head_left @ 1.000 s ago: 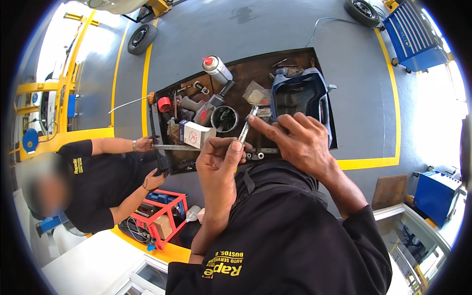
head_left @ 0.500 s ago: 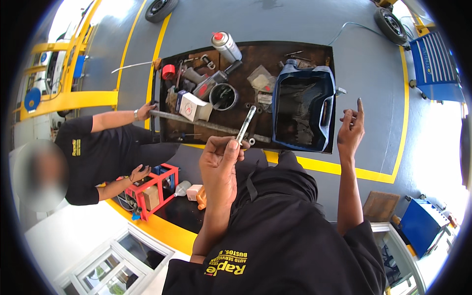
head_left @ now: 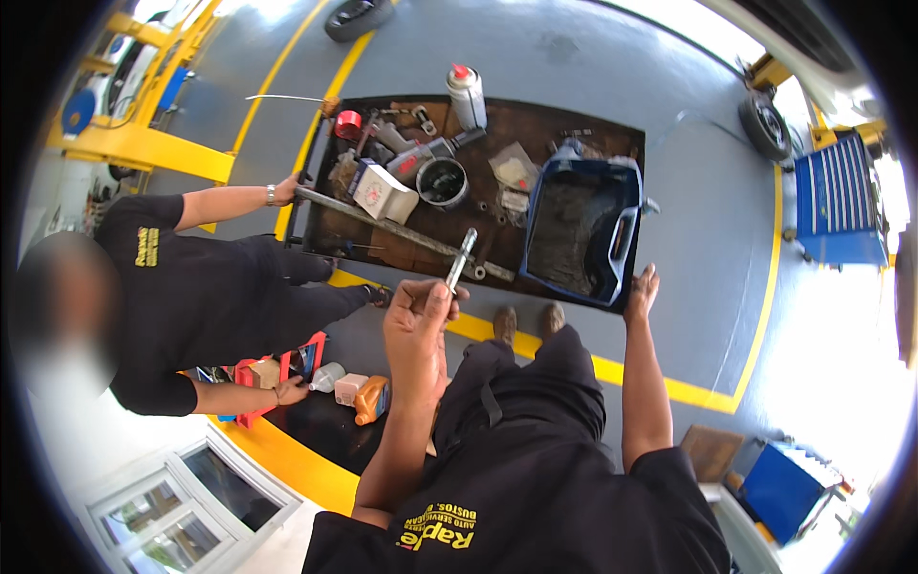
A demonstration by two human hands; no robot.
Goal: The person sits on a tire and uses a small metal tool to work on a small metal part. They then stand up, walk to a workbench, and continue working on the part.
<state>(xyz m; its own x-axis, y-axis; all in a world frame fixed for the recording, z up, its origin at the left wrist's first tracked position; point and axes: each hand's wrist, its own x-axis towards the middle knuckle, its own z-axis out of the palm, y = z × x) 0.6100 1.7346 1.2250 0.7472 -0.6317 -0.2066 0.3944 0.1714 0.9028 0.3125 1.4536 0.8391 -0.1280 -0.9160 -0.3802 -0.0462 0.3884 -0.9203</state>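
Observation:
My left hand [head_left: 421,320] is closed, pinching a slim silver metal pin [head_left: 463,258] between thumb and fingers. The pin is held tilted above the near edge of a dark worktable [head_left: 330,253]. At the table's near right corner, my right hand [head_left: 642,293] rests against the edge with its fingers loosely extended. Just beside it stands a blue plastic jug [head_left: 626,244] with one side cut away and dark grime inside. A long metal bar [head_left: 392,227] lies along the near side of the table, behind the pin.
The table also carries a spray can [head_left: 467,100], an open tin [head_left: 442,183], a white box [head_left: 384,194], and a plastic bag [head_left: 514,170]. A co-worker's hand [head_left: 284,190] touches the left edge; their other hand [head_left: 292,389] is by an orange bottle [head_left: 372,400]. A blue tool cabinet [head_left: 839,201] stands right.
My right hand has come down from a raised, pointing pose to the table's corner. My left hand still holds the pin. The co-worker's lower hand has moved to the grey bottle.

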